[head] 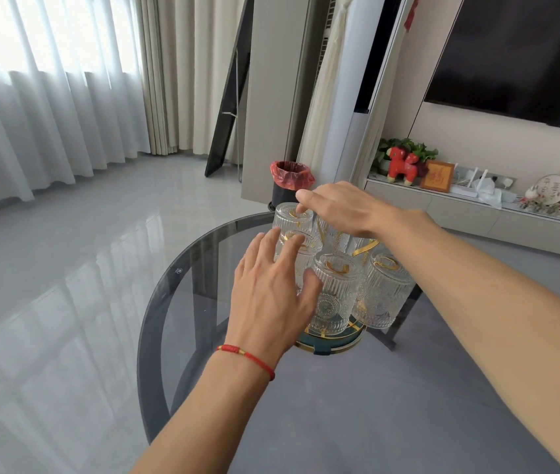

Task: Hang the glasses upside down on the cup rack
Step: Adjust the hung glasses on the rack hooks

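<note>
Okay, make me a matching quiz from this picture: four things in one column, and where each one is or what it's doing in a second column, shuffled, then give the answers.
Things:
1. left hand
2. right hand
3. bin
4. toy horse

Places or states:
A. on the shelf below the television
B. fingers resting on a glass at the rack's near left
C. on the floor beyond the table
D. fingertip touching the far left glass

Pairs: 1-B, 2-D, 3-C, 4-A

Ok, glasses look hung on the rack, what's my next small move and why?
Probably lift both hands away. The ribbed glasses already sit upside down on the gold cup rack; your left hand and right hand only rest fingertips on them, fingers straight, gripping nothing.
</note>
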